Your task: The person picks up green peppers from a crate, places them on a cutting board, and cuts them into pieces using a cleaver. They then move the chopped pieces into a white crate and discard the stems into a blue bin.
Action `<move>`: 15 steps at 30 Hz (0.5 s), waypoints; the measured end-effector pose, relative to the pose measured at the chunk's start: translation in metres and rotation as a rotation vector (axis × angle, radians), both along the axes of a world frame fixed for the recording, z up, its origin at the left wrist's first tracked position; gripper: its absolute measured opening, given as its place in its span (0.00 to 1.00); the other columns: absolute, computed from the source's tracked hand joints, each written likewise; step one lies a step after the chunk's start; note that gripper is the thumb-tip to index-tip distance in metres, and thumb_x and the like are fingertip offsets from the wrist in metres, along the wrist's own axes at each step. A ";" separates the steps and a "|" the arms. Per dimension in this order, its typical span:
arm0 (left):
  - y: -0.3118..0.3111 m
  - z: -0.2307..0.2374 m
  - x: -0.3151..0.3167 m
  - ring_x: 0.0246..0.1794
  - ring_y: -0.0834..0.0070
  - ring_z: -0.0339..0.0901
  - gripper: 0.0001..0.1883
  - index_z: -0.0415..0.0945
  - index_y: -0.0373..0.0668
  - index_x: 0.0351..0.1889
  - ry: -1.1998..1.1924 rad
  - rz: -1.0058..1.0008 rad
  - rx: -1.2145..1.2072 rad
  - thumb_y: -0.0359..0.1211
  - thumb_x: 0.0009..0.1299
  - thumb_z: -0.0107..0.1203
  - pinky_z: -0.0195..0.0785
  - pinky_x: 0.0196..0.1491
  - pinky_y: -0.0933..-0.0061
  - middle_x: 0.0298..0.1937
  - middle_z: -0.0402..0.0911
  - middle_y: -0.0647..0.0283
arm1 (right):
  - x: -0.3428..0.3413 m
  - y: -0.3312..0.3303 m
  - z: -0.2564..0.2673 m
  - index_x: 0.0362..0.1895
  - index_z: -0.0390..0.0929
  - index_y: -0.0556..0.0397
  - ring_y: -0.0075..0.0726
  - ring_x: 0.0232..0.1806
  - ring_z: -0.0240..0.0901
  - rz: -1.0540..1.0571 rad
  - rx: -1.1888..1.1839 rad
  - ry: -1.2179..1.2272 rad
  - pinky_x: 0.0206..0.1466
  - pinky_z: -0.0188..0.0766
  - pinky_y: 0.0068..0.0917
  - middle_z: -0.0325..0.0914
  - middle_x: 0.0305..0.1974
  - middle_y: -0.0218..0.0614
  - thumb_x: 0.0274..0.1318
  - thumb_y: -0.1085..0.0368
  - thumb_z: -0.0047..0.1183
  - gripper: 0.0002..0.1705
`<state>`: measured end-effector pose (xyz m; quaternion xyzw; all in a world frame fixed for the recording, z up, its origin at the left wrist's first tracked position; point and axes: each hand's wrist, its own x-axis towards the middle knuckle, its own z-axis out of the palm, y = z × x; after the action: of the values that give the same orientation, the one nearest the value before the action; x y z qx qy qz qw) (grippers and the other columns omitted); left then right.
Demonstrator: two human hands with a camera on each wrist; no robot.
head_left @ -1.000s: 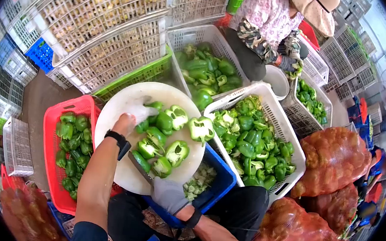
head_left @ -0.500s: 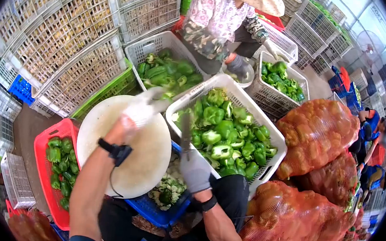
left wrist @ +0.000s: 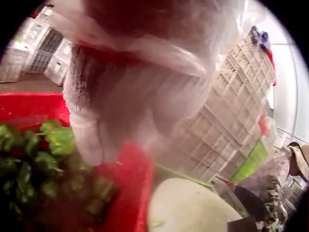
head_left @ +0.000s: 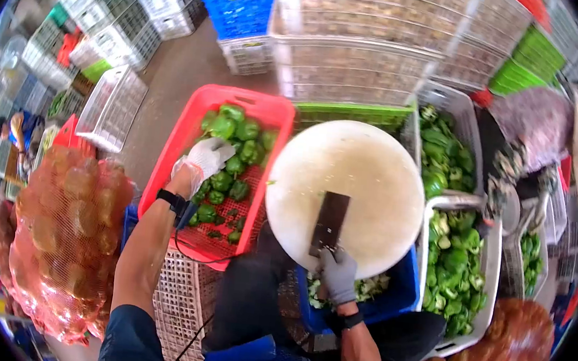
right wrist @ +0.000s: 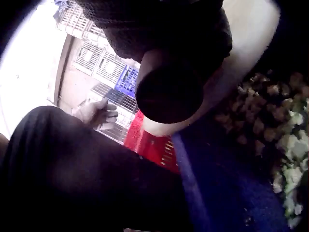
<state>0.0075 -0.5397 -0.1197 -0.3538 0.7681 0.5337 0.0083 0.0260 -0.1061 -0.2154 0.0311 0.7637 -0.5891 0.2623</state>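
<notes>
In the head view my left hand (head_left: 205, 158), in a white glove with clear plastic over it, is above the green bell peppers (head_left: 231, 130) in a red crate (head_left: 254, 184). Its fingers are loosely extended with nothing held, as the right wrist view also shows. My right hand (head_left: 339, 276), gloved in grey, grips a cleaver (head_left: 331, 219) by its handle. The broad dark blade lies flat over a round white cutting board (head_left: 384, 169), which carries only small bits. Seen from the right wrist, the handle's round end (right wrist: 169, 96) pokes out of the fist.
Under the board sits a blue crate (head_left: 408, 282) with pale pepper scraps. A white crate (head_left: 494, 252) of cut peppers stands at the right. Mesh sacks (head_left: 68, 229) flank the left side, stacked crates (head_left: 362, 69) the back. Another person (head_left: 531, 127) works at far right.
The cut peppers left the board for the white crate. The view swung left, and my left hand went from beside that crate to the red one. My right hand brought the cleaver back over the board.
</notes>
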 end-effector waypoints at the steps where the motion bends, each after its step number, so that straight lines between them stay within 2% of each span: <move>1: -0.020 -0.015 0.016 0.28 0.79 0.76 0.17 0.84 0.39 0.57 -0.028 0.046 -0.021 0.41 0.79 0.64 0.69 0.31 0.72 0.33 0.81 0.67 | 0.000 -0.003 -0.002 0.38 0.83 0.60 0.27 0.25 0.79 -0.003 -0.012 0.085 0.30 0.74 0.32 0.81 0.23 0.34 0.72 0.63 0.61 0.12; 2: -0.055 -0.053 0.029 0.26 0.79 0.74 0.17 0.85 0.38 0.54 -0.153 -0.001 -0.194 0.42 0.76 0.67 0.65 0.28 0.72 0.34 0.82 0.65 | -0.003 -0.009 0.009 0.37 0.82 0.60 0.27 0.25 0.78 -0.039 -0.032 0.013 0.30 0.74 0.31 0.81 0.23 0.32 0.72 0.64 0.61 0.11; 3: -0.074 -0.085 0.045 0.32 0.73 0.81 0.21 0.86 0.35 0.54 -0.142 -0.032 -0.224 0.43 0.73 0.70 0.73 0.34 0.67 0.37 0.85 0.61 | -0.004 -0.014 0.020 0.35 0.81 0.59 0.27 0.25 0.77 -0.080 -0.047 -0.063 0.29 0.73 0.31 0.80 0.23 0.31 0.72 0.65 0.62 0.11; 5: -0.074 -0.091 0.054 0.62 0.55 0.88 0.31 0.82 0.33 0.68 -0.349 -0.086 -0.365 0.45 0.74 0.69 0.77 0.66 0.61 0.61 0.90 0.44 | -0.006 -0.014 0.013 0.34 0.81 0.59 0.27 0.24 0.77 -0.123 -0.089 -0.138 0.29 0.73 0.31 0.80 0.24 0.32 0.71 0.66 0.62 0.11; 6: -0.079 -0.114 0.057 0.64 0.53 0.87 0.32 0.81 0.33 0.69 -0.355 -0.099 -0.346 0.46 0.73 0.69 0.76 0.68 0.60 0.63 0.89 0.42 | -0.007 -0.014 0.010 0.34 0.81 0.59 0.28 0.24 0.77 -0.151 -0.108 -0.174 0.28 0.73 0.31 0.80 0.24 0.32 0.71 0.66 0.62 0.11; 8: -0.088 -0.170 0.052 0.68 0.48 0.84 0.35 0.80 0.33 0.71 -0.364 -0.139 -0.306 0.47 0.72 0.69 0.75 0.71 0.58 0.66 0.86 0.40 | -0.010 -0.019 0.024 0.41 0.85 0.61 0.22 0.30 0.76 -0.122 -0.010 -0.127 0.33 0.72 0.28 0.83 0.29 0.29 0.71 0.67 0.61 0.08; 9: -0.069 -0.144 0.031 0.69 0.42 0.82 0.38 0.77 0.33 0.73 -0.446 -0.195 -0.397 0.49 0.72 0.69 0.74 0.72 0.55 0.67 0.85 0.39 | -0.012 -0.021 0.024 0.44 0.87 0.62 0.20 0.33 0.76 -0.112 0.040 -0.103 0.36 0.72 0.26 0.85 0.31 0.28 0.71 0.68 0.60 0.09; 10: -0.067 -0.164 0.016 0.70 0.41 0.80 0.39 0.77 0.33 0.73 -0.409 -0.207 -0.455 0.49 0.71 0.68 0.73 0.73 0.53 0.68 0.84 0.38 | -0.010 -0.012 0.005 0.46 0.88 0.63 0.18 0.35 0.75 -0.086 0.081 -0.052 0.38 0.72 0.25 0.85 0.34 0.26 0.71 0.68 0.60 0.09; 11: -0.065 -0.183 0.004 0.70 0.39 0.79 0.39 0.76 0.33 0.74 -0.370 -0.219 -0.513 0.50 0.71 0.68 0.72 0.73 0.51 0.68 0.84 0.37 | -0.013 -0.015 0.008 0.46 0.88 0.63 0.19 0.35 0.75 -0.090 0.098 -0.084 0.38 0.72 0.25 0.85 0.34 0.26 0.71 0.68 0.60 0.10; 13: -0.060 -0.201 -0.030 0.70 0.39 0.79 0.39 0.76 0.34 0.74 -0.321 -0.148 -0.478 0.50 0.71 0.68 0.72 0.73 0.51 0.67 0.84 0.36 | -0.018 -0.026 0.033 0.46 0.88 0.64 0.19 0.35 0.76 -0.099 0.125 -0.139 0.38 0.72 0.25 0.85 0.34 0.26 0.70 0.69 0.60 0.10; 14: -0.056 -0.206 -0.050 0.71 0.38 0.79 0.39 0.76 0.34 0.74 -0.295 -0.113 -0.460 0.49 0.71 0.68 0.72 0.73 0.51 0.67 0.84 0.36 | -0.021 -0.032 0.042 0.46 0.88 0.64 0.20 0.35 0.76 -0.149 0.109 -0.253 0.38 0.72 0.26 0.86 0.34 0.27 0.69 0.69 0.60 0.10; 15: -0.053 -0.205 -0.067 0.71 0.38 0.79 0.40 0.75 0.34 0.75 -0.319 -0.022 -0.387 0.51 0.71 0.68 0.72 0.73 0.49 0.67 0.83 0.34 | -0.021 -0.029 0.034 0.46 0.88 0.64 0.20 0.35 0.76 -0.127 0.156 -0.211 0.37 0.72 0.26 0.86 0.34 0.28 0.69 0.69 0.60 0.10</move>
<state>-0.0599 -0.5924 -0.3243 -0.4201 0.8487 0.3141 0.0671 0.0046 -0.1352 -0.1809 0.1612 0.7718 -0.5370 0.2999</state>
